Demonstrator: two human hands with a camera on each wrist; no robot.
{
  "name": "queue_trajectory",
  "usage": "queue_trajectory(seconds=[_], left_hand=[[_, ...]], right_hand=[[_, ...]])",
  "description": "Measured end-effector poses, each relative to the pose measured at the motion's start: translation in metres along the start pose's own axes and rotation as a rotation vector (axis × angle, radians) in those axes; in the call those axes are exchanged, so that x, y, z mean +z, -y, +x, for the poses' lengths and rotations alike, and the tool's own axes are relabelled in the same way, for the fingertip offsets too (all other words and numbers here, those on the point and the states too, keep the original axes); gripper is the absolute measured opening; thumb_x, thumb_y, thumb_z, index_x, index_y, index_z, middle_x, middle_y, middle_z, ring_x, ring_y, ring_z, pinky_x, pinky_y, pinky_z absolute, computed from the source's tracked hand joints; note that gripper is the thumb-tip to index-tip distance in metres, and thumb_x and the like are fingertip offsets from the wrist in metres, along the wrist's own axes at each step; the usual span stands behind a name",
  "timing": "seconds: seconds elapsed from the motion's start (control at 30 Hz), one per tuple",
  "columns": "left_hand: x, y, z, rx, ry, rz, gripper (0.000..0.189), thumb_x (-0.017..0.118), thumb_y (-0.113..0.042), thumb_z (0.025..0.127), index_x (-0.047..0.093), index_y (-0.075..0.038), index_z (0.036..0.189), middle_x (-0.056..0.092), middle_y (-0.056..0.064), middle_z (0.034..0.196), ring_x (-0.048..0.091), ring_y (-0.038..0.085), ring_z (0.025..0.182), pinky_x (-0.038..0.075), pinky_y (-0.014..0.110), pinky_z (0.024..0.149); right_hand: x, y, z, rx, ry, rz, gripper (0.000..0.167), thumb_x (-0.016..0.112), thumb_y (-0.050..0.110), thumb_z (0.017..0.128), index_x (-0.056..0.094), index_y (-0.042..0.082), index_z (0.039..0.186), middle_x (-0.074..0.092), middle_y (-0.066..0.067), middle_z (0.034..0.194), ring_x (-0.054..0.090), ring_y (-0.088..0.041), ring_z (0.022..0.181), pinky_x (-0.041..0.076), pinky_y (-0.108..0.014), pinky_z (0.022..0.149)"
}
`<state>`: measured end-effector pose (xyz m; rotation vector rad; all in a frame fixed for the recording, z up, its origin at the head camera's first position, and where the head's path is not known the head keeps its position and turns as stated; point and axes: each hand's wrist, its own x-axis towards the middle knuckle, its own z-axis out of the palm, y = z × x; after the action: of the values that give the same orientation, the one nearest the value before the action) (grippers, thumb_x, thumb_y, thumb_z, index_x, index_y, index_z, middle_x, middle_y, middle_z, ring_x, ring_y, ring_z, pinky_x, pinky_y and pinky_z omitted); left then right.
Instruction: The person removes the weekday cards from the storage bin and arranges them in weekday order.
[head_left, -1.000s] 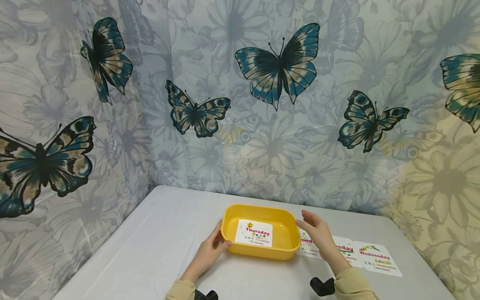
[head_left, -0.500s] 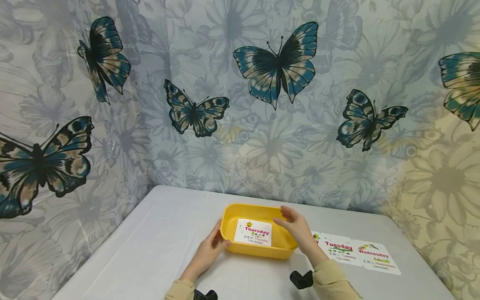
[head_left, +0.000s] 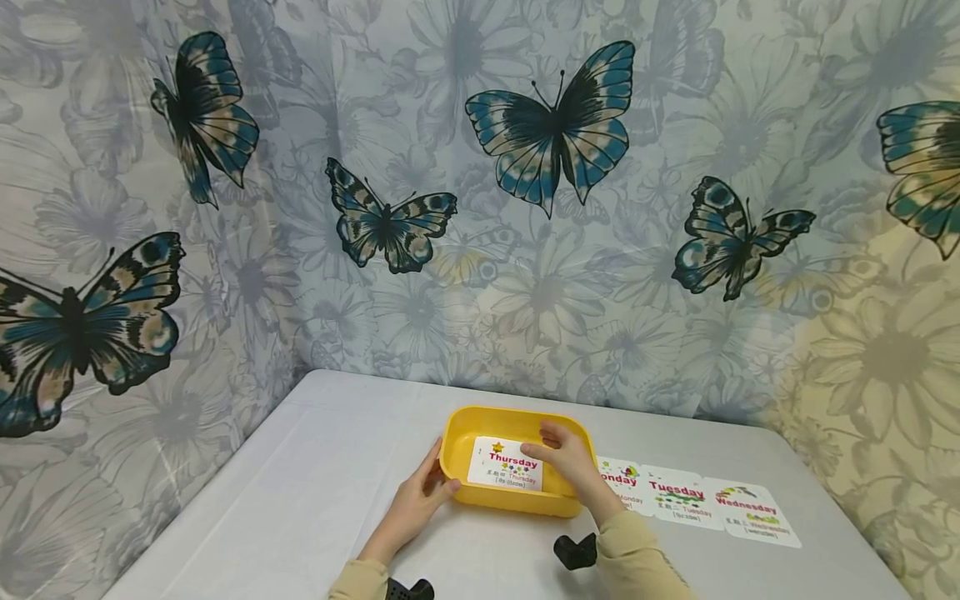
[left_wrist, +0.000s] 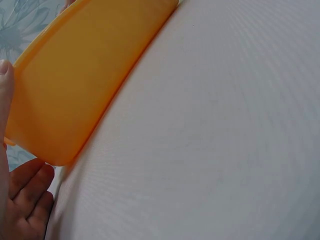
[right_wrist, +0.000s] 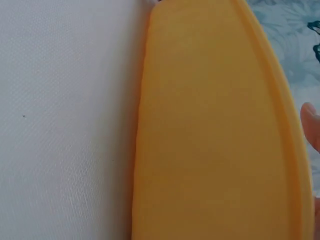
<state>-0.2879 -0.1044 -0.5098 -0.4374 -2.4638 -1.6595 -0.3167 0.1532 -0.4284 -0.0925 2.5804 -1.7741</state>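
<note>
A yellow plastic basin [head_left: 517,501] sits on the white-covered table. Inside it lies a white card [head_left: 504,467] reading "Thursday". My left hand [head_left: 411,504] holds the basin's left end, thumb at the near rim and fingers round the side; the left wrist view shows those fingers [left_wrist: 35,192] by the basin's lower corner. Over the right half of the basin is my right hand [head_left: 570,465], its fingers loosely bent with nothing between them, the thumb close to the card's right edge. In the right wrist view the basin's outer wall [right_wrist: 210,125] hides most of that hand.
To the right of the basin, a "Monday" card [head_left: 624,479], a "Tuesday" card [head_left: 682,497] and a "Wednesday" card [head_left: 753,512] lie in a row. Behind the table [head_left: 337,417] hangs a butterfly-patterned cloth [head_left: 525,317]. Both wrists carry black devices [head_left: 576,552].
My right hand has moved left from the basin's right rim to over its inside, uncovering the Tuesday card and more of the Monday card. The left hand stays at the basin's left end.
</note>
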Motion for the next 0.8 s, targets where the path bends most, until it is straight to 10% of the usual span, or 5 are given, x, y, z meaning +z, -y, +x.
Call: queue_trajectory(seconds=[0.8], left_hand=[[0.000,0.000,0.000,0.015,-0.003,0.010,0.073,0.062,-0.032,0.090,0.020,-0.026,0.149,0.054,0.009,0.128,0.051,0.024,0.113,0.037,0.050,0.096]], right_hand=[[0.008,-0.018,0.023,0.204,0.024,-0.056,0.082,0.077,0.023,0.077,0.032,-0.012,0.136,0.034,-0.032,0.137,0.033,-0.045,0.124,0.025,-0.055,0.102]])
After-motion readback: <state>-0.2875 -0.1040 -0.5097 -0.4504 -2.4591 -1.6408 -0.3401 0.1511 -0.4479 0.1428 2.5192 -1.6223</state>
